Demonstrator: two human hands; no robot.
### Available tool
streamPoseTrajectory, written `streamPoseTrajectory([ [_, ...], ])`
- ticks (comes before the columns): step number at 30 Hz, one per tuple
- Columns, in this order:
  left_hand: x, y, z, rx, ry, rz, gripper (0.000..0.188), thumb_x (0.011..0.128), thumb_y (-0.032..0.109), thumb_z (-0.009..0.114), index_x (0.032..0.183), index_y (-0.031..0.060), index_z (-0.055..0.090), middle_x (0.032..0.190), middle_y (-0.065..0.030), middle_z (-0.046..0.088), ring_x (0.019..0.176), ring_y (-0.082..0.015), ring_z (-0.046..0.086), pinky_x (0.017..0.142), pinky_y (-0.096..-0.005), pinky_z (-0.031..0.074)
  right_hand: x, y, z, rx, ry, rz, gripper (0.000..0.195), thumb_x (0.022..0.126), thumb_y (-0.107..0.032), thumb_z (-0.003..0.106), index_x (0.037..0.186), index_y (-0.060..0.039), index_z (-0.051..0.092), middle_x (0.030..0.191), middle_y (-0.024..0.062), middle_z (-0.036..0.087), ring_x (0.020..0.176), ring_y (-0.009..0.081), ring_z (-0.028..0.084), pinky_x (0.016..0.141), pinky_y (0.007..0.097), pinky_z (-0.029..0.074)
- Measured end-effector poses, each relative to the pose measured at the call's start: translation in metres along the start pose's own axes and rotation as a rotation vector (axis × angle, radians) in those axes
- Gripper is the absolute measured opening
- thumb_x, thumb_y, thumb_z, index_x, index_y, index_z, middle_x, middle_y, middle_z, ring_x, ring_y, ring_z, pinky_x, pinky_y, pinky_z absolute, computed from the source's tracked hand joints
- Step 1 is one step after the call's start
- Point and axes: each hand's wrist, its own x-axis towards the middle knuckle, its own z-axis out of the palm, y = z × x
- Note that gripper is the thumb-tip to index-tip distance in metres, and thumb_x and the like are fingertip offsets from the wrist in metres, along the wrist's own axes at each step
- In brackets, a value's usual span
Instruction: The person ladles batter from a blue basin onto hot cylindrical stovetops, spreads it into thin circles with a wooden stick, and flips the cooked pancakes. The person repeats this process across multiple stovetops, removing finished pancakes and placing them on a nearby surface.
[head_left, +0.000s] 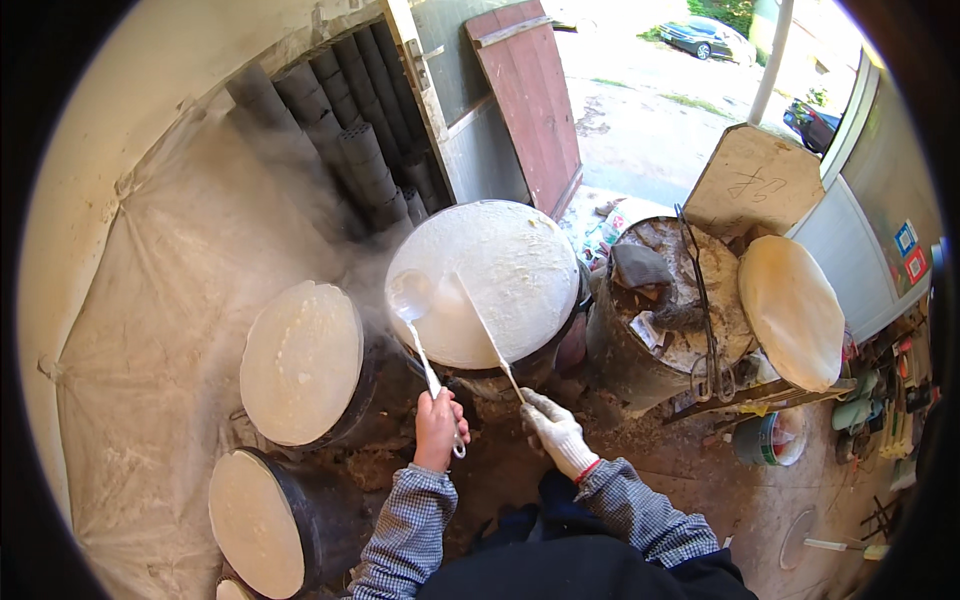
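My bare left hand (441, 429) grips the handle of a metal ladle (411, 294), whose bowl rests at the left side of a round griddle. Pale, wet batter (502, 262) covers that griddle. In a white knit glove, my right hand (556, 433) holds a long, thin spreading stick (486, 326) that reaches onto the batter near the middle. Left of the ladle, a second griddle bears a round flatbread (301, 364). Another flatbread (256, 525) lies on a third griddle at the lower left. Steam partly blurs the area behind the ladle.
To the right, a drum stove (637, 375) bears a dark cloth (641, 268) and long iron tongs (701, 292). Beside it, thin flatbreads (791, 311) lie on a stand. A bucket (771, 437) is on the floor. Stacked coal briquettes (367, 165) and a reddish wooden board (529, 105) are behind.
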Motion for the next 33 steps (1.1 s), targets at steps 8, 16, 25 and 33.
streamPoseTrajectory([
  [8,-0.023,0.031,-0.007,-0.625,-0.322,-0.221,0.021,0.1,0.022,0.036,0.089,0.0059,0.042,0.063,-0.0002,0.035,0.045,-0.008,0.033,0.036,-0.0203,0.032,-0.014,-0.036,0.01,0.195,-0.241,0.166,0.037,0.093,-0.024,0.055,0.128,-0.0114,0.052,0.072,0.0003,0.057,0.049,0.0071,0.048,0.04,0.0211,0.036],
  [16,-0.065,0.064,-0.05,-1.075,-0.679,-0.084,0.022,0.101,0.023,0.034,0.094,0.0031,0.04,0.058,-0.0017,0.034,0.036,-0.0076,0.033,0.028,-0.0194,0.034,-0.004,-0.085,-0.007,-0.817,0.092,-0.729,0.046,0.089,-0.012,0.054,0.133,-0.0068,0.044,0.088,0.0076,0.06,0.062,0.0201,0.058,0.055,0.0382,0.049],
  [25,-0.105,0.032,-0.088,-0.887,-0.423,-0.353,0.022,0.101,0.022,0.031,0.096,0.003,0.041,0.056,-0.001,0.032,0.035,-0.0084,0.033,0.027,-0.0217,0.034,0.059,-0.084,-0.063,-1.565,0.476,-0.756,0.038,0.089,-0.019,0.049,0.128,-0.0163,0.049,0.092,0.0192,0.057,0.069,0.0367,0.061,0.056,0.0471,0.048],
  [33,-0.149,-0.009,-0.092,-0.833,-0.323,-0.449,0.024,0.1,0.021,0.032,0.099,-0.0002,0.043,0.06,-0.0021,0.034,0.038,-0.0086,0.032,0.03,-0.0212,0.034,0.058,-0.101,-0.108,-1.471,0.636,-0.394,0.043,0.088,-0.026,0.053,0.13,-0.0192,0.047,0.1,0.0181,0.057,0.088,0.0375,0.06,0.073,0.047,0.048],
])
